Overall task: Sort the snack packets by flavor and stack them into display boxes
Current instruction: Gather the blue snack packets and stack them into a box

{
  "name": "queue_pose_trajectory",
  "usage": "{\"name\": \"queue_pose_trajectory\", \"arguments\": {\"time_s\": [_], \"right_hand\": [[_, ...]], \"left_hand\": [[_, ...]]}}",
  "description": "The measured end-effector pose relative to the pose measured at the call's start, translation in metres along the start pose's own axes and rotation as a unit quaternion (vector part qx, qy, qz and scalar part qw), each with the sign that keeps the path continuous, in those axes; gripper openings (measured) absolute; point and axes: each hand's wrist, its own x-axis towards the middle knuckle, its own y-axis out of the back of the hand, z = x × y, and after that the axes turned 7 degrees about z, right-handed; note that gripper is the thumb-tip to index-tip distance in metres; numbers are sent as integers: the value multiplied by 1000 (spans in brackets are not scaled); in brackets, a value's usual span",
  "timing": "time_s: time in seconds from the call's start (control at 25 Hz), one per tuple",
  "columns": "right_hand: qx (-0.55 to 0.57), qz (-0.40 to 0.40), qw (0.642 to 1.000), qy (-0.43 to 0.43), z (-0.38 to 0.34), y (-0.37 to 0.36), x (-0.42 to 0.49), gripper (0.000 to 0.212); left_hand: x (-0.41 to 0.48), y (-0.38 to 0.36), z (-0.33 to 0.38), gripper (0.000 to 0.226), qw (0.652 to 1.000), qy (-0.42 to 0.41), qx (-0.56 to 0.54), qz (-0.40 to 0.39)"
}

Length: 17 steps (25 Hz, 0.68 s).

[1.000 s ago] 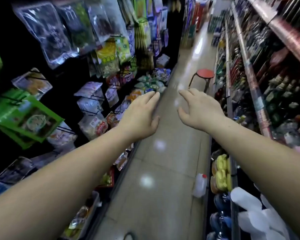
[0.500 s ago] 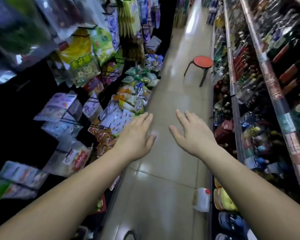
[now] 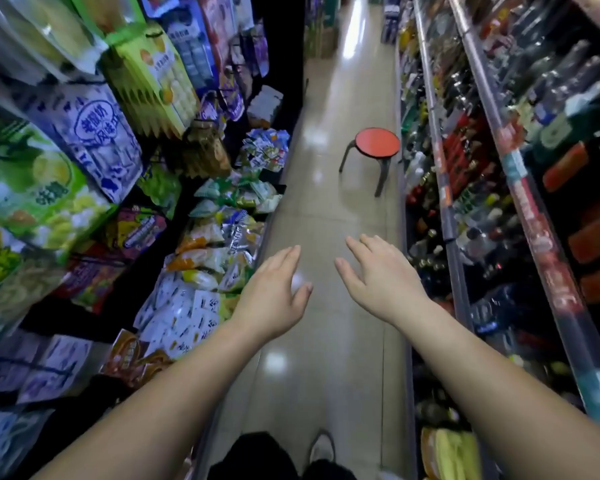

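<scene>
Left hand and right hand are held out above the aisle floor, fingers relaxed, nothing grasped. Snack packets are heaped along the front edge of the left shelf, beside the left hand. Sorting is judged not begun; a leftward reach into one flavor is needed next

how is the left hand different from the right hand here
The left hand has its fingers close together; the right hand has them slightly spread. The left hand is next to the heaped snack packets; the right hand is next to the shelf of bottles. Both are open, palm down, stretched out over the floor and holding nothing.
</scene>
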Motion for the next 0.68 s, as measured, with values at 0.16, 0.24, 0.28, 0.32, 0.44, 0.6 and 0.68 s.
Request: {"name": "queue_pose_trajectory", "arguments": {"time_s": [0.16,0.24,0.28,0.32,0.44,0.6,0.68], "right_hand": [[-2,-20,999,29,27,0,135,65],[1,-22,999,38,40,-8,204,64],[-2,-23,999,40,47,-14,238,63],[6,-22,999,37,55,-18,270,63],[10,-24,999,19,83,-18,363,62],[27,-10,999,-22,137,-11,472,61],[30,-11,999,-27,172,-14,528,61]], "left_hand": [[119,-4,-22,71,1000,23,5,0],[186,-12,-41,71,1000,28,3,0],[222,-18,-50,71,1000,24,8,-1],[257,-25,-59,71,1000,22,4,-1],[364,-42,-70,71,1000,13,-17,-18],[498,-63,-65,71,999,2,-18,-52],[564,-82,-62,70,998,-4,-13,-57]]}}
